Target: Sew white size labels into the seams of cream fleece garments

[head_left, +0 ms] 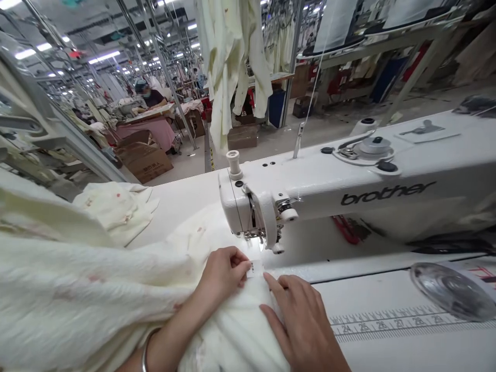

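A small white printed label lies on cream fabric with small red print, just in front of the presser foot of a white Brother sewing machine. My left hand pinches the label's edge between its fingertips. My right hand rests flat on the fabric with its fingers apart, its index fingertip close to the label. More of the cream cloth spreads to the left under my left forearm. The needle area is lit, and the machine head partly hides it.
A measuring scale runs along the white machine table, with a clear curved cover at the right. Folded cream cloth lies at the left. Cream garments hang ahead. A co-worker sits at a distant station near cardboard boxes.
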`<state>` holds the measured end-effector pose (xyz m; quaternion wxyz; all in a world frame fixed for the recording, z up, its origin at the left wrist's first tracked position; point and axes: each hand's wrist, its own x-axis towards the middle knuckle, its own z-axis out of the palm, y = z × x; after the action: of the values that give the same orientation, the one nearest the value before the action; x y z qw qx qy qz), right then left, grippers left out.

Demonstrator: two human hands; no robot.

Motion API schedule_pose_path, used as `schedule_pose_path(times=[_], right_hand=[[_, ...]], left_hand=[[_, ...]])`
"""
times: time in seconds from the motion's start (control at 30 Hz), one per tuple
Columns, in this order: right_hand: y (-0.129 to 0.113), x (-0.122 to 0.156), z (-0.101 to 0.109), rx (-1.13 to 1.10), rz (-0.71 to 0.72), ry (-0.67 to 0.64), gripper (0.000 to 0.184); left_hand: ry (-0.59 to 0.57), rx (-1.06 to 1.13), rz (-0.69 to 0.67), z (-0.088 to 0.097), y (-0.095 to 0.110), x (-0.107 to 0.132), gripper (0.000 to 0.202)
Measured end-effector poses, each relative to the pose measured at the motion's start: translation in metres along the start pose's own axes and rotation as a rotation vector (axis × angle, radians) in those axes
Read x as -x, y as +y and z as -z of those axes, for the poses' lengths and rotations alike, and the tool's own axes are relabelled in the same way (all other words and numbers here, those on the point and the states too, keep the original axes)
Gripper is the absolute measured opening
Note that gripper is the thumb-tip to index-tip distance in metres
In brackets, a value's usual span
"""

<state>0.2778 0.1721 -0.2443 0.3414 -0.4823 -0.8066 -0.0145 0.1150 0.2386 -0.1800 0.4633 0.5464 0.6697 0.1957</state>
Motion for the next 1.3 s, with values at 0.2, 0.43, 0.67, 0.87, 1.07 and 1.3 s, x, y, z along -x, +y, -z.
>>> schedule_pose_path(times=[0.2, 0.43, 0.67, 0.87, 1.07, 1.3], right_hand=[[0.0, 0.0, -0.001, -0.004, 0.01, -0.007, 0.033], [-0.001, 0.0, -0.002, -0.002, 0.004, 0.007, 0.033], [0.0, 0.002, -0.003, -0.003, 0.016, 0.0, 0.034], [-0.001, 0.001, -0.003, 0.021, 0.01, -0.005, 0.036], [-0.001, 0.001, -0.003, 0.03, 0.013, -0.02, 0.035], [0.0, 0.001, -0.003, 0.056, 0.011, -0.049, 0.035]], left_hand=[[-0.012, 0.008, 0.016, 0.0, 0.001, -0.002, 0.008], [-0.028, 0.009, 0.01, 0.002, 0.0, -0.003, 0.007], [-0.008, -0.012, -0.004, 0.0, -0.002, -0.003, 0.007], [0.003, -0.037, -0.025, -0.001, -0.005, -0.006, 0.008], [0.016, -0.093, -0.035, -0.004, -0.003, -0.007, 0.007], [0.097, -0.396, -0.262, 0.011, 0.001, 0.021, 0.022]])
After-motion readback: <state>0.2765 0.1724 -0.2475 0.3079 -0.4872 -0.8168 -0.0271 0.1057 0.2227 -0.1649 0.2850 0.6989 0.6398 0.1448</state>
